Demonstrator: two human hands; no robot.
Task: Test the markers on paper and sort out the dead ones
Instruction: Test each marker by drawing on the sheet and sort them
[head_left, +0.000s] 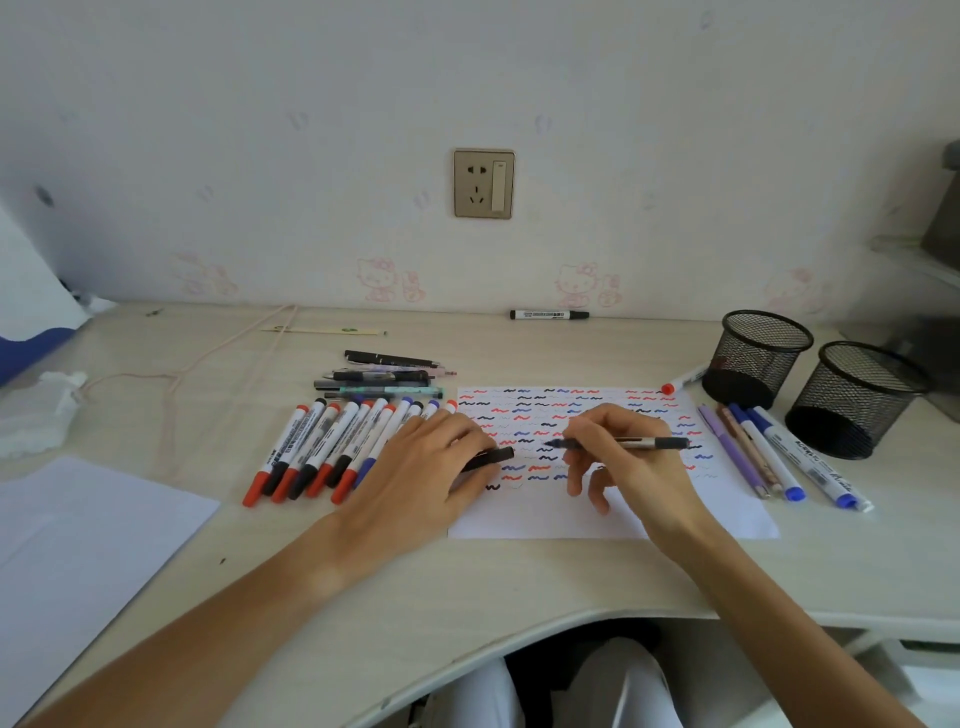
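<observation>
Fingers of my right hand (618, 452) pinch a slim black pen with a grey band (621, 443), its tip pointing toward my left hand and lying at the white sheet of paper covered in rows of red, blue and black squiggles (545, 514); whether the tip touches the sheet I cannot tell. My left hand (421, 467) rests palm down on the paper's near-left edge, its fingers curled over a short black pen cap (493, 457) that pokes out toward my right hand. The two hands sit close but apart.

Just outside my left hand lies a fanned row of white-barrelled markers with red, black and blue caps (322, 452), and beyond those a small stack of dark and pastel pens (384, 374). Outside my right hand lie a few blue-capped markers and lilac pens (769, 452), side by side, just beside the paper. Past them stand two black wire-mesh pen cups (810, 379), with a red-capped white marker (683, 382) leaning at the nearer one's foot. Far ahead, by the wall, lies a lone black-capped marker (549, 314).
</observation>
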